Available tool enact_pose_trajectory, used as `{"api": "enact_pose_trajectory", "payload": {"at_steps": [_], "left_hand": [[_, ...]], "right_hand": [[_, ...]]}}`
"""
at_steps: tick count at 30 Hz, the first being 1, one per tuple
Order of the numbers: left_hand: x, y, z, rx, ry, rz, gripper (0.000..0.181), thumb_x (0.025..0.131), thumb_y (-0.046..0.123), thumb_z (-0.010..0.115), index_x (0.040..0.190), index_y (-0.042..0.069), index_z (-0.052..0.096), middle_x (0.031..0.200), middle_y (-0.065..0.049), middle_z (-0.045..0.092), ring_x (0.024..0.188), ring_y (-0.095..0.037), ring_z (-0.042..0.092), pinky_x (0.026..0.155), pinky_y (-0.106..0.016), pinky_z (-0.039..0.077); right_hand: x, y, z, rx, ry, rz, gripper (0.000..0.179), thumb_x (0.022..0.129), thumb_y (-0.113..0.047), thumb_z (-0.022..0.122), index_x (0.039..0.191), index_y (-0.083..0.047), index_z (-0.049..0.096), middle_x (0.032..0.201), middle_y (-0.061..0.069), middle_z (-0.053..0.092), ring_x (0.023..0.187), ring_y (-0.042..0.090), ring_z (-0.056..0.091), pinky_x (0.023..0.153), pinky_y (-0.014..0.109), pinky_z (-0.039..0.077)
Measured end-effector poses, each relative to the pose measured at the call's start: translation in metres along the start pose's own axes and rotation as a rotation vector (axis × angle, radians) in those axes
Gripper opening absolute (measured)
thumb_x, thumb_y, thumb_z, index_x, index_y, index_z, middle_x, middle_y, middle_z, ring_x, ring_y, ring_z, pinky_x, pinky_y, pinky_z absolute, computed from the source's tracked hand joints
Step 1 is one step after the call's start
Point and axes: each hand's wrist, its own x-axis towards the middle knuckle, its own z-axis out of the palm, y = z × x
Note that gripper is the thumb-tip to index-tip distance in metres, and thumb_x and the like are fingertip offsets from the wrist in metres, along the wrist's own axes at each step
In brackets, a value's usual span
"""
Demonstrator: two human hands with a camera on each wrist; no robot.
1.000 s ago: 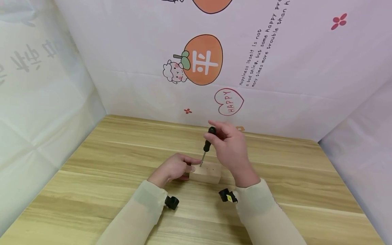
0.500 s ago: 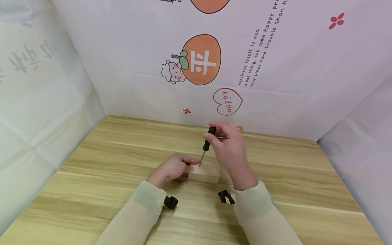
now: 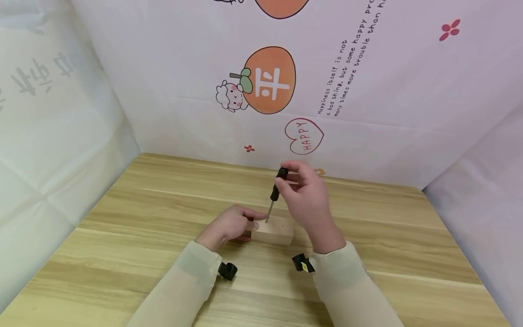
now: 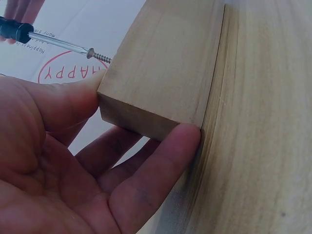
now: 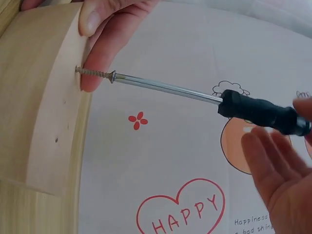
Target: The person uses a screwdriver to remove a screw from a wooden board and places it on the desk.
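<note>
Nearest me are my cream sleeves (image 3: 173, 284); past them, my left hand (image 3: 230, 225) grips the left end of a pale rectangular wooden block (image 3: 273, 235) lying on the light wood-grain table (image 3: 122, 204). Near that end, a slender metal screw (image 5: 95, 73) stands in the block's upper face, its head meeting the tip of the black-handled steel screwdriver (image 3: 275, 194). Beyond, my right hand (image 3: 306, 200) pinches the top of the handle between thumb and finger, the other fingers off it.

I'd judge the driving barely begun: the point is lodged, but nearly all the thread is out in the open. Two small dark holes (image 5: 56, 140) further along hold no screw; whether they need one, I can't tell.

From my left wrist I see the block's end face and my fingers about its corner, though the screw's tip is hidden behind the edge. Only from my right wrist is the spot where thread enters wood plain. From my head the screw is tiny, but both my grips show together, with the printed white backdrop (image 3: 184, 122) behind.
</note>
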Motion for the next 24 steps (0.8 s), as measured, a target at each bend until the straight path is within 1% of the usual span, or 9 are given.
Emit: {"api": "enact_pose_trajectory", "payload": {"at_steps": [3, 5, 7, 12, 14, 17, 20, 22, 24], "left_hand": [[-0.0008, -0.0002, -0.0005, -0.003, -0.001, -0.002, 0.031, 0.096, 0.006, 0.064, 0.120, 0.023, 0.076, 0.127, -0.002, 0.061, 0.097, -0.023, 0.056, 0.071, -0.037, 0.056], [-0.0005, -0.0003, -0.0007, -0.003, -0.001, -0.003, 0.031, 0.096, 0.007, 0.064, 0.120, 0.024, 0.076, 0.126, -0.002, 0.061, 0.098, -0.023, 0.055, 0.071, -0.037, 0.056], [0.0000, -0.0004, -0.0009, -0.005, -0.003, -0.002, 0.032, 0.096, 0.007, 0.065, 0.120, 0.024, 0.076, 0.126, -0.002, 0.061, 0.098, -0.024, 0.054, 0.071, -0.037, 0.056], [0.0004, -0.0008, -0.0015, -0.017, -0.010, -0.001, 0.031, 0.096, 0.007, 0.065, 0.121, 0.023, 0.075, 0.127, -0.003, 0.061, 0.100, -0.023, 0.055, 0.071, -0.037, 0.057], [0.0004, -0.0009, -0.0014, -0.019, -0.011, 0.000, 0.032, 0.095, 0.006, 0.065, 0.121, 0.022, 0.075, 0.128, -0.003, 0.061, 0.101, -0.022, 0.057, 0.072, -0.037, 0.056], [0.0006, -0.0009, -0.0012, -0.015, -0.008, 0.004, 0.031, 0.096, 0.006, 0.065, 0.121, 0.021, 0.075, 0.128, -0.003, 0.061, 0.100, -0.022, 0.058, 0.072, -0.037, 0.056], [0.0011, -0.0015, -0.0008, -0.014, -0.004, 0.004, 0.032, 0.095, 0.006, 0.065, 0.121, 0.022, 0.075, 0.128, -0.002, 0.061, 0.099, -0.021, 0.058, 0.073, -0.037, 0.056], [0.0012, -0.0024, -0.0009, -0.014, -0.004, 0.005, 0.032, 0.095, 0.006, 0.065, 0.121, 0.022, 0.075, 0.126, -0.003, 0.061, 0.099, -0.022, 0.058, 0.073, -0.037, 0.056], [0.0014, -0.0031, -0.0010, -0.016, -0.007, 0.007, 0.032, 0.095, 0.006, 0.066, 0.121, 0.022, 0.075, 0.125, -0.003, 0.061, 0.099, -0.022, 0.058, 0.073, -0.037, 0.056]], "right_hand": [[0.0002, -0.0021, 0.0029, -0.058, 0.027, -0.013, 0.030, 0.089, -0.011, 0.078, 0.117, -0.006, 0.067, 0.105, 0.004, 0.062, 0.090, 0.017, 0.066, 0.073, 0.031, 0.057], [0.0001, -0.0024, 0.0033, -0.070, 0.049, -0.013, 0.029, 0.089, -0.011, 0.078, 0.115, -0.007, 0.068, 0.102, 0.004, 0.063, 0.086, 0.017, 0.066, 0.070, 0.033, 0.056], [-0.0007, -0.0022, 0.0027, -0.047, 0.057, -0.008, 0.027, 0.090, -0.008, 0.076, 0.116, -0.008, 0.069, 0.103, 0.003, 0.066, 0.086, 0.016, 0.067, 0.070, 0.033, 0.056], [-0.0026, 0.0009, 0.0023, 0.067, 0.036, 0.013, 0.030, 0.094, 0.001, 0.066, 0.123, -0.007, 0.067, 0.112, 0.003, 0.069, 0.094, 0.017, 0.070, 0.074, 0.030, 0.057], [-0.0022, 0.0021, 0.0036, 0.079, 0.031, 0.007, 0.031, 0.093, 0.002, 0.064, 0.123, -0.007, 0.067, 0.114, 0.003, 0.069, 0.096, 0.018, 0.069, 0.075, 0.029, 0.057], [-0.0012, 0.0020, 0.0058, 0.035, 0.030, -0.024, 0.032, 0.091, -0.001, 0.072, 0.122, -0.006, 0.067, 0.111, 0.004, 0.064, 0.096, 0.019, 0.068, 0.073, 0.028, 0.057], [-0.0009, 0.0013, 0.0069, -0.018, 0.044, -0.053, 0.034, 0.087, -0.005, 0.078, 0.120, -0.006, 0.069, 0.105, 0.006, 0.058, 0.091, 0.017, 0.065, 0.073, 0.028, 0.057], [-0.0017, 0.0006, 0.0067, -0.027, 0.057, -0.061, 0.033, 0.087, -0.005, 0.078, 0.119, -0.007, 0.071, 0.102, 0.006, 0.058, 0.087, 0.016, 0.065, 0.072, 0.028, 0.057], [-0.0030, 0.0010, 0.0063, -0.013, 0.060, -0.058, 0.034, 0.088, -0.003, 0.076, 0.121, -0.008, 0.071, 0.102, 0.005, 0.061, 0.087, 0.016, 0.068, 0.072, 0.028, 0.057]]}}
